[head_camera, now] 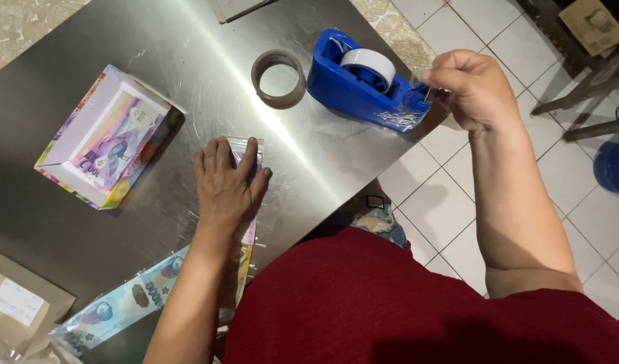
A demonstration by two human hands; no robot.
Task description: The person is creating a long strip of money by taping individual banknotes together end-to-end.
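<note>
I press my left hand (pixel 227 183) flat on the wrapped notes (pixel 250 152); my right hand (pixel 472 87) pinches tape (pixel 417 91) at the dispenser (pixel 353 84); tearing needs a firm pull.

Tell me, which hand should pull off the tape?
Probably the right hand: its fingers already pinch the clear tape end at the blue dispenser. The left hand lies flat on the wrapped strip.

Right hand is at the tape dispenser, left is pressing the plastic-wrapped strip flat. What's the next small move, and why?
Probably tear the tape off against the dispenser's edge. The right hand pinches a clear tape end pulled from the blue dispenser, seemingly uncut, while the left hand pins the wrapped strip on the steel table, ready for tape.
</note>
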